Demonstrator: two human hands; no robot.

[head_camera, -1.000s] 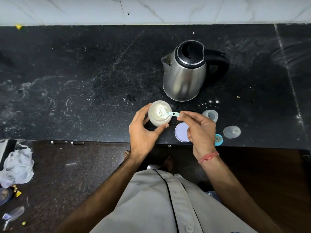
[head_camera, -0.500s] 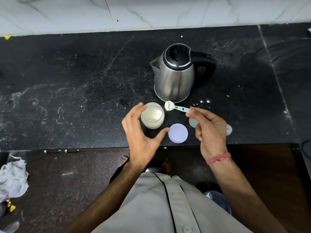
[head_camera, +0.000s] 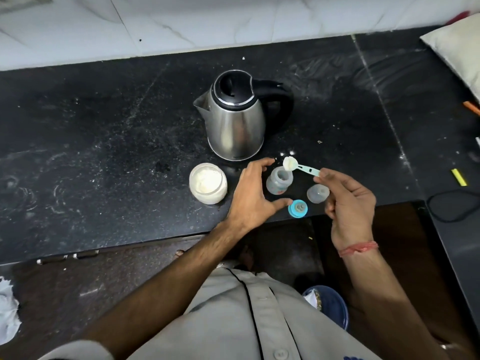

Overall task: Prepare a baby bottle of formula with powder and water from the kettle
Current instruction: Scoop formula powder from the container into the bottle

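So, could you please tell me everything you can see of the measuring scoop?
The measuring scoop is pale teal, plastic by its look, with a small round bowl heaped with white powder and a flat slotted handle. The right hand pinches the handle's end, holding the bowl just above the mouth of the open baby bottle. Nothing else touches it.

Kitchen; black counter [head_camera: 104,152], kettle [head_camera: 233,126]

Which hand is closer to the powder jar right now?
Left. The left hand is just right of the powder jar, curved toward the bottle. The right hand is farther right, past the bottle, pinching the scoop.
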